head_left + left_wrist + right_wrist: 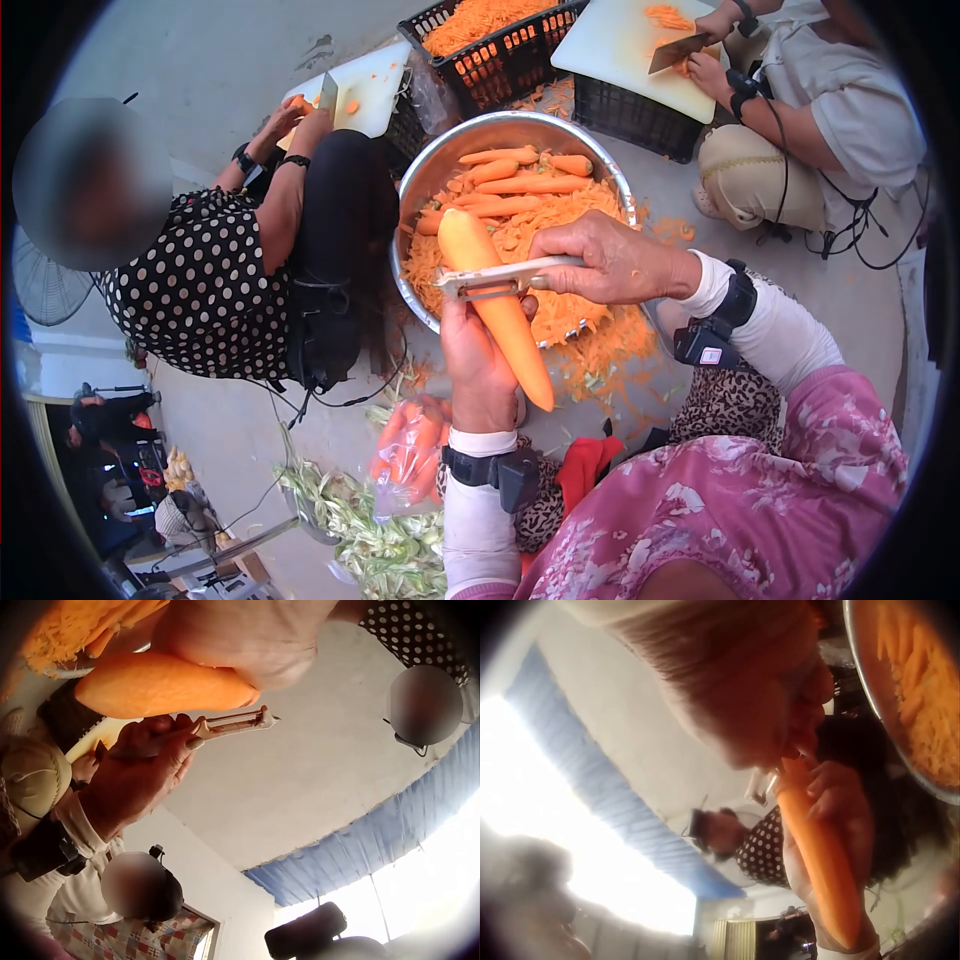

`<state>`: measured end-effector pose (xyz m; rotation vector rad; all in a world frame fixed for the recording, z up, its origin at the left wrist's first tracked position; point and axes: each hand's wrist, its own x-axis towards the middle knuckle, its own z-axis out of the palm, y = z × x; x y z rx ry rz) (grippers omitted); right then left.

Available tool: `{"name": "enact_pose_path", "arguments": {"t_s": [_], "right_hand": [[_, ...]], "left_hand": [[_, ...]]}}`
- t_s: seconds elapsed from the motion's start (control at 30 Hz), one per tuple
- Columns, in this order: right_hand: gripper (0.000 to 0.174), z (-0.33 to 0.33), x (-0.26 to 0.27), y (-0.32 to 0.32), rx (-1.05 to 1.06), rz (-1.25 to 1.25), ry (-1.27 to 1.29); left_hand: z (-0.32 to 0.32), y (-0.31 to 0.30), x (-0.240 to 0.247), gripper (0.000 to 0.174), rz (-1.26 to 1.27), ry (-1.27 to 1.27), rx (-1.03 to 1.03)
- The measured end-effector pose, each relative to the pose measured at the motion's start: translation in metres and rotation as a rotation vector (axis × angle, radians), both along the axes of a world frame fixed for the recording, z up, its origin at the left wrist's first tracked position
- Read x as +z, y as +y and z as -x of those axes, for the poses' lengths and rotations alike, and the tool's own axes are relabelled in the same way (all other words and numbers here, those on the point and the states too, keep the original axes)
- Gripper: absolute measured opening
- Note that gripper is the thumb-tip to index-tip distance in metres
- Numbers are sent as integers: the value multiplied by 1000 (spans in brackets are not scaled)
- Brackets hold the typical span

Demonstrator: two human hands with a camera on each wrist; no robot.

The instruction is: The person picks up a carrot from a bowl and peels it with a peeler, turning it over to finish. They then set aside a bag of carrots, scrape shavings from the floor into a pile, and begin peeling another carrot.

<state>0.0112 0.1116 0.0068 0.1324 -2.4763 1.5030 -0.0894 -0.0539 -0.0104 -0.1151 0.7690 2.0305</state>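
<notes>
My left hand (475, 365) holds a large peeled-looking carrot (515, 345) from beneath, its length slanting across the palm. Pinched in my right hand (615, 255) is a peeler (510, 276) with a pale handle, its blade lying crosswise over the middle of the carrot in the head view. Seen from the left wrist, the peeler (236, 722) shows its slotted head close beside the carrot (157, 686). The right wrist view shows left fingers (836, 787) wrapped on the carrot. Both hands are over the near edge of a steel basin (425, 175), which contains whole carrots (530, 184) and orange shreds (570, 320).
A person in polka dots (200, 285) cuts carrot on a white board (370, 85) at left. Another cuts with a cleaver (675, 52) on a board (600, 40) at right. A black crate (490, 75) holds shreds. Bagged carrots (410, 445) and pale peelings (390, 540) lie nearby.
</notes>
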Motion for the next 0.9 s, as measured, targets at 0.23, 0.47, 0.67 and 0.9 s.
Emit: {"name": "enact_pose_path", "arguments": {"t_s": [0.23,0.47,0.67,0.9], "right_hand": [[19,0,6,-7,-35,-49,1],[18,2,-1,-25,-21,69,46],[23,13,-20,-30,-137,206,4],[32,24,-23,-57,-254,352,-117]], "left_hand": [[2,-3,4,49,-13,-50,-5],[4,-6,5,51,53,-68,51],[11,-13,-7,42,-111,-74,-26],[8,-5,-4,46,161,46,177]]}}
